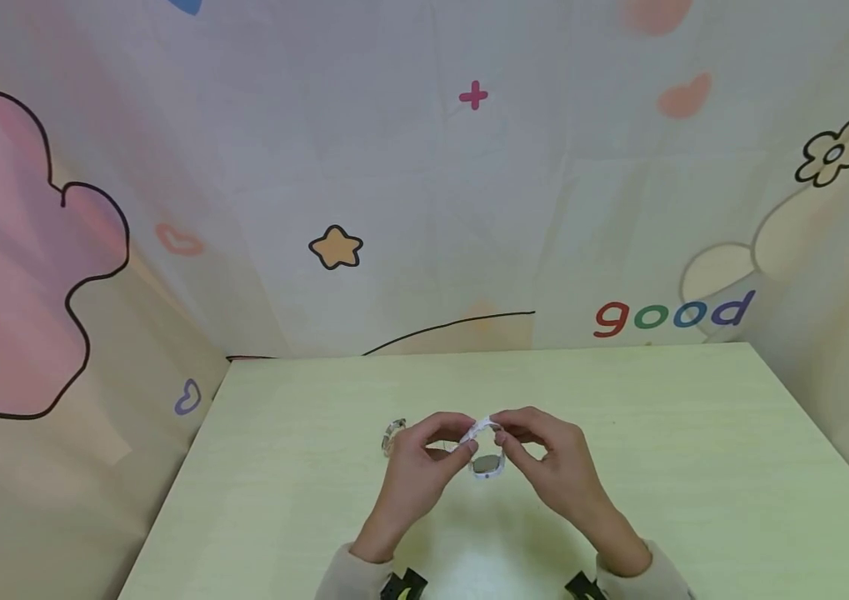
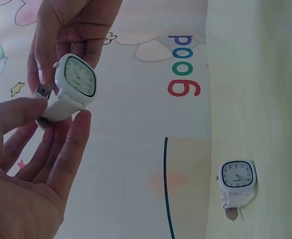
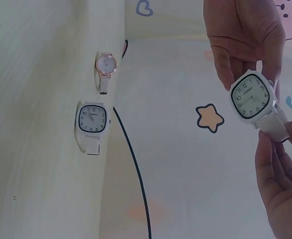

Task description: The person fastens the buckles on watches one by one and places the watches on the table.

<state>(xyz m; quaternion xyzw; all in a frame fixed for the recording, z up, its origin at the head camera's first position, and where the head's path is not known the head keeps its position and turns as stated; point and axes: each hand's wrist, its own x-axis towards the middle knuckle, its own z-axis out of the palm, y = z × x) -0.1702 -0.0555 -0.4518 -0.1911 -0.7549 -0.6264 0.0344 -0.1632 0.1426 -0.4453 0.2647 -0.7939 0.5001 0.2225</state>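
Note:
Between both hands a white square-faced watch (image 1: 487, 465) hangs above the table, its strap bent into a loop and its case at the bottom. My left hand (image 1: 418, 462) pinches one side of the strap with thumb and fingers. On the other side, my right hand (image 1: 553, 457) pinches the strap as well; the strap ends meet near the fingertips. The dial of the held watch (image 3: 252, 96) faces away from me. A second white square watch (image 3: 92, 118) lies on the table, beside a smaller round watch (image 3: 106, 64) with a rose-gold rim.
A pale wooden table (image 1: 694, 467) spreads beneath the hands. Behind it hangs a printed cloth backdrop (image 1: 394, 150) with cartoon shapes and the word "good". The round watch (image 1: 392, 435) sits just left of my left hand, partly hidden by it.

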